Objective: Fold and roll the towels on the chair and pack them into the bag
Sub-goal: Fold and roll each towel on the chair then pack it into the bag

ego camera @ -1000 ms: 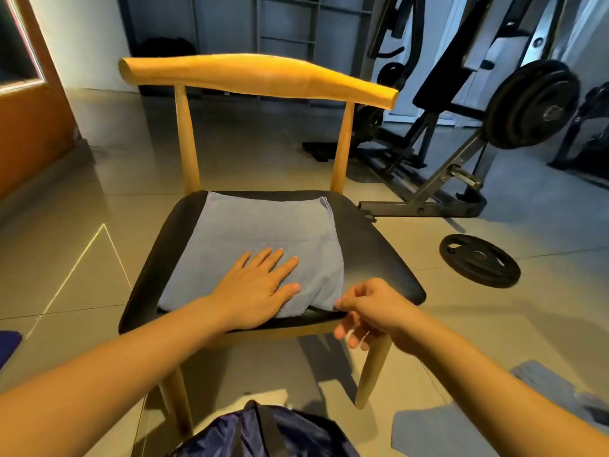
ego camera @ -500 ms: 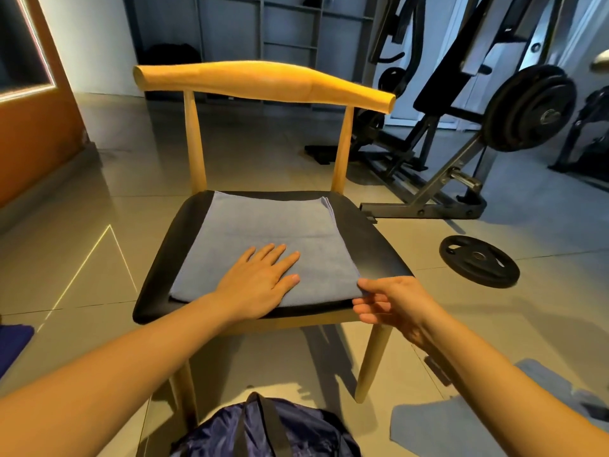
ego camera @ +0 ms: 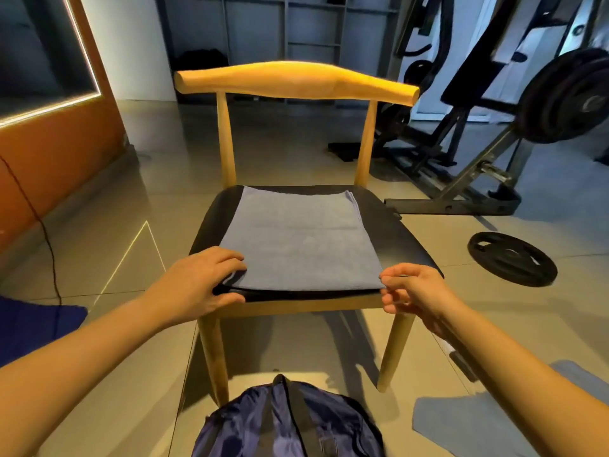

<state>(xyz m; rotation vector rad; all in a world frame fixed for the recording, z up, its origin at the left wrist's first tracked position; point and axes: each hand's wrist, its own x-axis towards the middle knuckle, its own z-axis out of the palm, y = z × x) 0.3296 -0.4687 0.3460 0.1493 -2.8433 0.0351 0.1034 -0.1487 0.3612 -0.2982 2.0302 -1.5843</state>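
Moved left hand (ego camera: 201,285) off the middle of the blue towel (ego camera: 300,239) to grip its 7 o'clock corner. Pinching the 5 o'clock corner with right hand (ego camera: 415,291). Lying flat on the chair seat (ego camera: 398,239), bag (ego camera: 286,423) at 6 o'clock. Might bunch up if pulled harder on one side.

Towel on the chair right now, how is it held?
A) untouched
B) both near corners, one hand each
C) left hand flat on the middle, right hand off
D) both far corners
B: the left hand grips the near left corner of the towel, and the right hand pinches the near right corner at the front edge of the chair seat.
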